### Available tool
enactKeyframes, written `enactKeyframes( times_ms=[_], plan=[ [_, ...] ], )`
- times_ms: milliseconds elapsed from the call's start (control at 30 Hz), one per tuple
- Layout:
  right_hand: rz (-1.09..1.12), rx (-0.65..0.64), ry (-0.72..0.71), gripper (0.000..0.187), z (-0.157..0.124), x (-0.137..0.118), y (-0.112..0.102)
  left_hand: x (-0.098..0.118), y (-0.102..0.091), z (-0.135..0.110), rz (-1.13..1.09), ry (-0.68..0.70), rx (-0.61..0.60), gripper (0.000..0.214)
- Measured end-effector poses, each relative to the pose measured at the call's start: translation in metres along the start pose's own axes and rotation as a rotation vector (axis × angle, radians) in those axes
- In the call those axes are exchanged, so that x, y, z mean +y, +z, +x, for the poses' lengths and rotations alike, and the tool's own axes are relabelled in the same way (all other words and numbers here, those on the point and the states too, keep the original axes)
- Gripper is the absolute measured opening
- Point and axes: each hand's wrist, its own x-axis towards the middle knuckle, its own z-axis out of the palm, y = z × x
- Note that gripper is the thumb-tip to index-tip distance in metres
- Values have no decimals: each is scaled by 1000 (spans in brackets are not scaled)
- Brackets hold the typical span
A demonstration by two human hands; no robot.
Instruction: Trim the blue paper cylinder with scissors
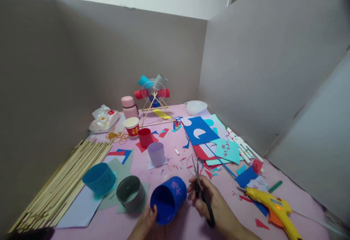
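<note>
My left hand (144,222) grips a dark blue paper cylinder (167,200) from below, its open end tilted toward me, low in the middle of the head view. My right hand (216,207) is closed on black-handled scissors (201,190), whose blades point up and away just right of the cylinder. A grey paper cylinder (130,193), a teal one (98,178) and a lilac one (156,154) stand on the pink tabletop (177,145) nearby.
A bundle of bamboo sticks (64,183) lies along the left. A yellow glue gun (275,208) rests at right, white glue sticks (243,147) and coloured paper sheets (207,138) behind it. A stick-and-tube wheel model (153,94), pink bottle (129,107), cups and tissue pack stand at the back.
</note>
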Motion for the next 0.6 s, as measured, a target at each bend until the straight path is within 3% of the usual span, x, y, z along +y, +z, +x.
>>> enactKeyframes(
  times_ms=[100, 167, 233, 333, 533, 600],
  plan=[
    [17, 13, -40, 78, -2, 3, 10, -9, 6, 6, -36, 36, 99, 68],
    [16, 31, -47, 83, -3, 3, 16, -15, 10, 9, -66, 42, 87, 79],
    [41, 18, -47, 82, -3, 1, 20, -21, 12, 9, -130, 44, 68, 87],
    [116, -19, -55, 70, -4, -4, 21, -25, 13, 8, -219, 67, 67, 78],
    [246, 1, 98, 55, -7, -5, 13, -6, 14, 0, -307, 71, 64, 68],
    [239, -27, 83, 56, -6, -5, 13, 1, 18, -4, -278, 61, 24, 60]
  ],
)
